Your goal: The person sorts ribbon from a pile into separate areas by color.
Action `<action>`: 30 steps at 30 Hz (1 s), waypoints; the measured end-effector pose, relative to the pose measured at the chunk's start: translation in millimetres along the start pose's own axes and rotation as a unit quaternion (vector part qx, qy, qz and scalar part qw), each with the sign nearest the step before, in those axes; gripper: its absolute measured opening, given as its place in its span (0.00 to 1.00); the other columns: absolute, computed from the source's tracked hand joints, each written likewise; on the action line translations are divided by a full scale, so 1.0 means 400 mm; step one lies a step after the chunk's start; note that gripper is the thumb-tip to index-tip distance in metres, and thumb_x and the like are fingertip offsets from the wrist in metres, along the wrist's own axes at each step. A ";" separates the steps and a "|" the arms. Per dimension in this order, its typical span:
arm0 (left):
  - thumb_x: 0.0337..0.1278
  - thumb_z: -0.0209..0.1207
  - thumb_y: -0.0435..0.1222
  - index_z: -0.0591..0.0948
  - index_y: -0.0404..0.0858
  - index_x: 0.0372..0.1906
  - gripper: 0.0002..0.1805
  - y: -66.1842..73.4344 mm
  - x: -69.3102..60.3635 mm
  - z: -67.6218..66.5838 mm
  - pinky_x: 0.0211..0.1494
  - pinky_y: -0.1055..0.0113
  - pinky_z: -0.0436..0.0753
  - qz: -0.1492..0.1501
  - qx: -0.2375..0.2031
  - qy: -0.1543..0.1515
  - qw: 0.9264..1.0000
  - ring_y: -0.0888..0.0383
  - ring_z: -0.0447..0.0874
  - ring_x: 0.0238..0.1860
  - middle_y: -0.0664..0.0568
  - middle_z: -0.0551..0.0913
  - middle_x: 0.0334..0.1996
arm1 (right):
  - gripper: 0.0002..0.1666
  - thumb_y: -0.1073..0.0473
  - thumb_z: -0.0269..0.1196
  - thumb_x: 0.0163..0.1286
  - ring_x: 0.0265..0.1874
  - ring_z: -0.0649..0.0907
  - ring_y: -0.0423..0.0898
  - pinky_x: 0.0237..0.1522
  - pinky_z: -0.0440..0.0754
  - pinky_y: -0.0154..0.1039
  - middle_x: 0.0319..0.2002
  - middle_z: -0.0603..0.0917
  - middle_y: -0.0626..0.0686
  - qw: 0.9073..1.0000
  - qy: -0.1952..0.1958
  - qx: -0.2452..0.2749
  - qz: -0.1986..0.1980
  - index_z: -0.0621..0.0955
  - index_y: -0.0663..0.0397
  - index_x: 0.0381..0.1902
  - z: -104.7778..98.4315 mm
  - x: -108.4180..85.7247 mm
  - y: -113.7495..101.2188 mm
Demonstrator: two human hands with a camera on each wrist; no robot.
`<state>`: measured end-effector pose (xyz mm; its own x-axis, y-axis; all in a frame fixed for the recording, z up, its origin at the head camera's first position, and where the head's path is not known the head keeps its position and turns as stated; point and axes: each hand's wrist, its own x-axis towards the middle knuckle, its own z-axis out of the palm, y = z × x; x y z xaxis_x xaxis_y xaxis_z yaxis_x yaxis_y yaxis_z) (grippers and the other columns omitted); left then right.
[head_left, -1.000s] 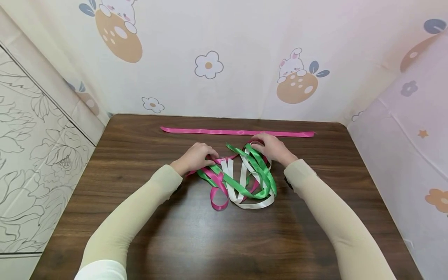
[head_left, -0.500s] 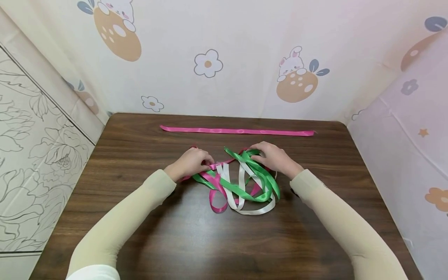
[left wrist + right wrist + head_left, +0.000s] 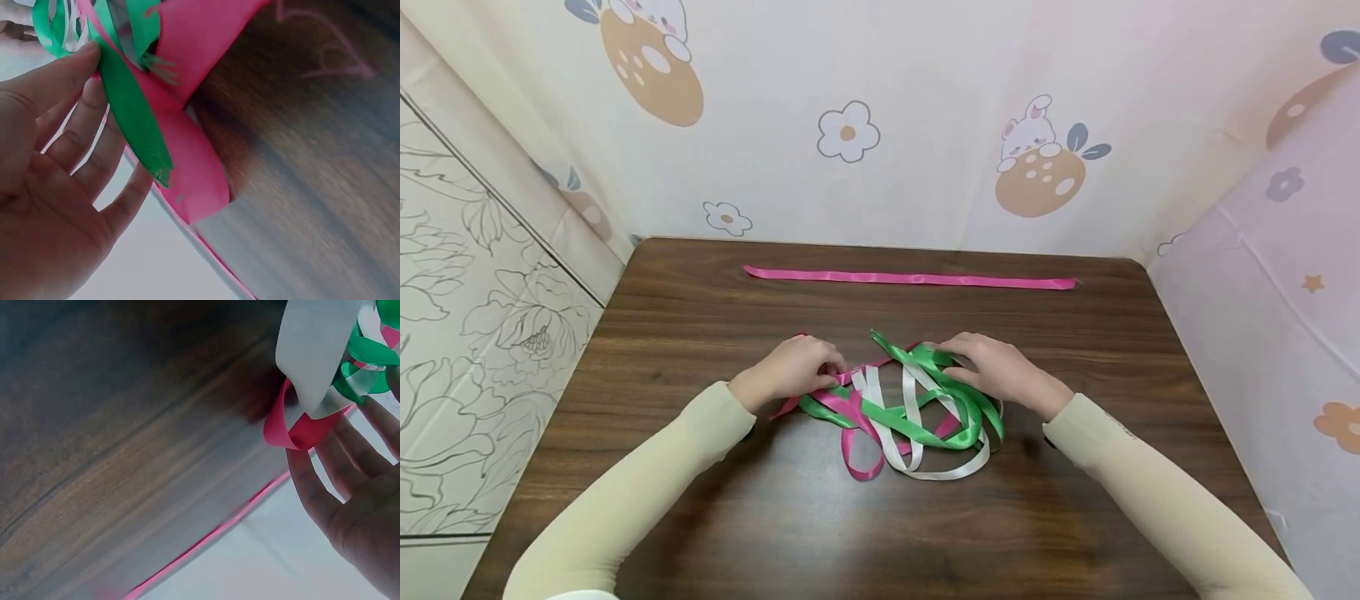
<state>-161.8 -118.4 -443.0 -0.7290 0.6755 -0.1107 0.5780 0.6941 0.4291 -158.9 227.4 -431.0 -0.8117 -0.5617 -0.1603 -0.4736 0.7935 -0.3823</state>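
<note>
Left hand (image 3: 786, 368): thumb and finger pinch a green ribbon (image 3: 128, 103). Tangle (image 3: 917, 427): green, white, pink, between the hands; seemingly not yet separated. Pink strip (image 3: 910, 278): straight, beyond tangle; apparently done. Right hand (image 3: 1003, 368): fingers apart at tangle's right; grip unclear.

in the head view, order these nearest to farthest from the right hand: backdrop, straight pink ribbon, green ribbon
From the right hand:
1. Green ribbon: nearest, right at its fingertips in the tangle.
2. Straight pink ribbon: beyond the hand, laid across the back of the table.
3. Backdrop: farthest, behind the table.
</note>
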 end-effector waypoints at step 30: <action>0.63 0.69 0.36 0.90 0.43 0.43 0.06 -0.004 0.020 -0.078 0.45 0.59 0.86 -0.027 -0.017 0.076 0.997 0.57 0.86 0.37 0.52 0.90 0.40 | 0.22 0.51 0.70 0.70 0.58 0.84 0.51 0.65 0.77 0.54 0.56 0.86 0.52 0.993 0.039 -0.039 -0.108 0.85 0.50 0.58 0.004 0.168 -0.166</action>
<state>-180.0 -121.8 -416.4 -0.8074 0.5899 0.0009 0.5253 0.7183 0.4561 -181.6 136.6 -417.7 -0.7114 -0.7027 -0.0107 -0.6613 0.6744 -0.3285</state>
